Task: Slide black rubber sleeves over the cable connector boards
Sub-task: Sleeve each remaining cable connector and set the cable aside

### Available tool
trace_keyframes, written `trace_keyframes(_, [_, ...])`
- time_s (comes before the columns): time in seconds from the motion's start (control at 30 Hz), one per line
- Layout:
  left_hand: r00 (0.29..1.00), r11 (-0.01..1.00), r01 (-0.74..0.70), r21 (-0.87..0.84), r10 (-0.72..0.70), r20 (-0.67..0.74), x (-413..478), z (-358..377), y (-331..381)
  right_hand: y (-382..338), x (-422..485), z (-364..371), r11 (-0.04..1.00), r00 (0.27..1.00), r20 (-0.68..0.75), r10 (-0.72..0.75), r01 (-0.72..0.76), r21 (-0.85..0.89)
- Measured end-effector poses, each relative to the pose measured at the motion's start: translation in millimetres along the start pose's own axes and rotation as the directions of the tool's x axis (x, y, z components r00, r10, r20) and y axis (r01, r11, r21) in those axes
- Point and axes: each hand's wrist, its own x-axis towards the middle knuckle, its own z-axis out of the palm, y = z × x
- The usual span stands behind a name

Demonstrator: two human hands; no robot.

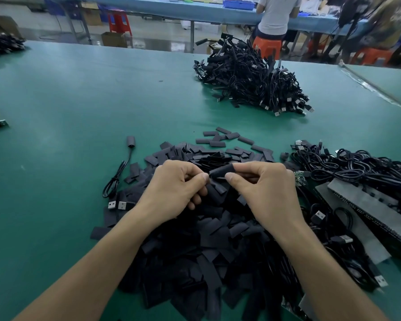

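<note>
Both hands meet above a large heap of flat black rubber sleeves [195, 239] on the green table [79, 100]. My right hand [264, 191] pinches a black rubber sleeve [221, 172] between thumb and forefinger. My left hand [176, 188] pinches the sleeve's left end with thumb and forefinger. Whether a connector board is inside the sleeve is hidden. A small green connector board [299, 179] shows just right of my right hand.
Loose black USB cables [357, 167] lie at the right beside grey foam strips [366, 205]. A sleeved cable [125, 167] lies to the left. A big pile of sleeved cables [252, 79] sits at the back. A person [276, 17] stands at a far bench.
</note>
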Motion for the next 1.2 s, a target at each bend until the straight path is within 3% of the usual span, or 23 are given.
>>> trace_keyframes(0.33, [0.999, 1.000, 0.016, -0.015, -0.015, 0.031, -1, 1, 1, 2, 1, -1, 1.000, 0.996, 0.086, -0.010, 0.009, 0.009])
trace_keyframes(0.47, [0.998, 1.000, 0.001, -0.022, 0.000, 0.059, -1, 0, 2, 5, 4, -3, 0.989, 0.994, 0.091, 0.065, -0.077, 0.127])
trace_keyframes(0.67, [0.986, 0.990, -0.136, -0.035, 0.139, 0.094, -3, -8, 7, -3, 8, -11, 0.791, 0.960, 0.196, 0.201, -0.277, 0.546])
trace_keyframes(0.8, [0.957, 0.946, -0.262, 0.189, 0.230, 0.176, -4, -21, 8, -5, 12, -19, 0.623, 0.958, 0.188, 0.217, -0.284, 0.729])
trace_keyframes(0.87, [0.955, 0.931, -0.278, 0.235, 0.241, 0.175, -4, -25, 11, -4, 13, -22, 0.595, 0.960, 0.169, 0.222, -0.271, 0.757])
trace_keyframes(0.93, [0.966, 0.948, -0.253, 0.191, 0.239, 0.095, -3, -31, 16, -4, 13, -22, 0.640, 0.967, 0.154, 0.205, -0.251, 0.726])
trace_keyframes(1.0, [0.968, 0.956, -0.211, 0.205, 0.234, -0.094, 3, -42, 16, -2, 12, -22, 0.749, 0.973, 0.156, 0.170, -0.230, 0.622])
trace_keyframes(1.1, [0.862, 0.943, -0.024, 0.331, 0.187, -0.470, 12, -70, 6, 3, 13, -27, 0.884, 0.964, 0.221, 0.146, -0.228, 0.409])
trace_keyframes(1.2, [0.791, 0.892, 0.154, 0.425, 0.147, -0.595, 14, -92, -14, 10, 16, -36, 0.987, 0.933, 0.332, 0.137, -0.157, 0.035])
